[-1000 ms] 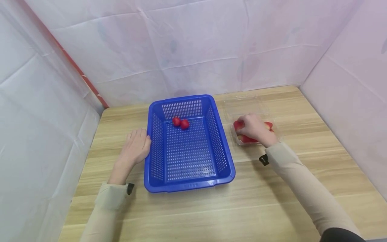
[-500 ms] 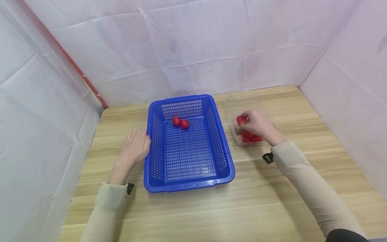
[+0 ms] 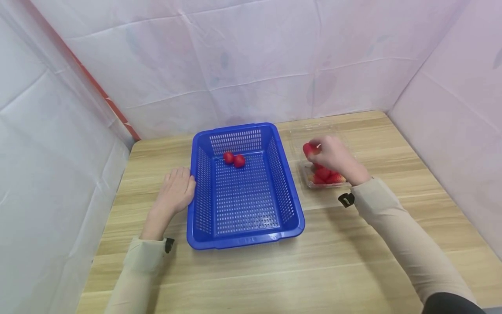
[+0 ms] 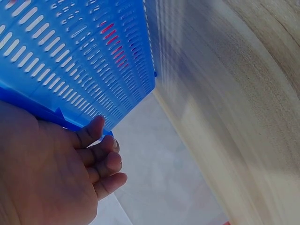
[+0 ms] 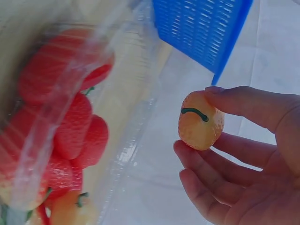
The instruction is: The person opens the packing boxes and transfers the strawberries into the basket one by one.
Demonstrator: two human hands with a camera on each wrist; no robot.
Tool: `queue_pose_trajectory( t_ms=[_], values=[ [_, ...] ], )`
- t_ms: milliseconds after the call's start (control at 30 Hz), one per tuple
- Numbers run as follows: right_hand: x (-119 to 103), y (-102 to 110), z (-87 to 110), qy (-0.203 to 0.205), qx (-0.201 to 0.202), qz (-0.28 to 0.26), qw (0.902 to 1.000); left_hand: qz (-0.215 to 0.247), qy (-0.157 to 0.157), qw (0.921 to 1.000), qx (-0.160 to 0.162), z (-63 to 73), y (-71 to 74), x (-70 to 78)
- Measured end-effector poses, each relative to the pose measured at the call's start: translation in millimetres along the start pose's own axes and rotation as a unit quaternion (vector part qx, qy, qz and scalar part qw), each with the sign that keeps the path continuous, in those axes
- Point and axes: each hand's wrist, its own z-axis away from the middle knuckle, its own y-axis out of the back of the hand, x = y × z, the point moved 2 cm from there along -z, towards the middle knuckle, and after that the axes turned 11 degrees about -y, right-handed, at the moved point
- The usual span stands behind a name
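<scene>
My right hand [image 3: 333, 155] pinches a strawberry [image 5: 199, 123] between thumb and fingertips, above an open clear plastic box [image 3: 307, 179]. In the right wrist view its pale yellowish end and short green stem face the camera; the head view shows its red side. Several more red strawberries [image 5: 77, 126] lie in the box. My left hand [image 3: 176, 189] rests at the left rim of a blue perforated basket [image 3: 247, 240], its loosely bent fingers [image 4: 110, 161] against the outside edge in the left wrist view. Inside the basket lie two round red fruits [image 3: 239, 161] with thin stems, like cherries.
The basket and box stand side by side on a wood-grain table [image 3: 251, 279]. The box's transparent lid [image 3: 313, 131] is folded back toward the rear wall. White sheeting [image 3: 255, 56] encloses the back and both sides of the table.
My right hand has lifted a strawberry up out of the plastic box and moved it slightly toward the rear, uncovering more of the others. My left hand and the basket have stayed in place.
</scene>
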Motion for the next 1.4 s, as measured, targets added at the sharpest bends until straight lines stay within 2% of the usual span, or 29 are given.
queue_pose_trajectory(
  t_ms=[233,500,800,933,1200,1400],
  values=[
    [-15,4,-4.1,0.001,-0.004,-0.001,1.0000,0.001,-0.002,1.0000,0.002,0.2,0.4,1.5],
    [-48,7,-13.3,0.020,-0.008,0.002,0.9998,0.000,-0.002,1.0000,0.004,-0.9,0.3,1.2],
    [-92,-6,-28.6,0.066,-0.034,-0.041,0.9964,0.005,0.001,1.0000,0.003,0.0,-0.1,-0.1],
    [-105,-15,-35.9,0.081,-0.042,-0.043,0.9949,0.008,0.002,1.0000,0.004,0.6,-0.4,0.2],
    [-120,-36,-52.4,0.064,-0.069,-0.033,0.9950,0.003,-0.010,0.9998,0.016,2.4,-0.6,3.8],
    [-127,-51,-64.3,0.024,-0.097,-0.043,0.9940,0.005,-0.008,0.9999,0.012,1.9,-1.1,4.8]
  ],
)
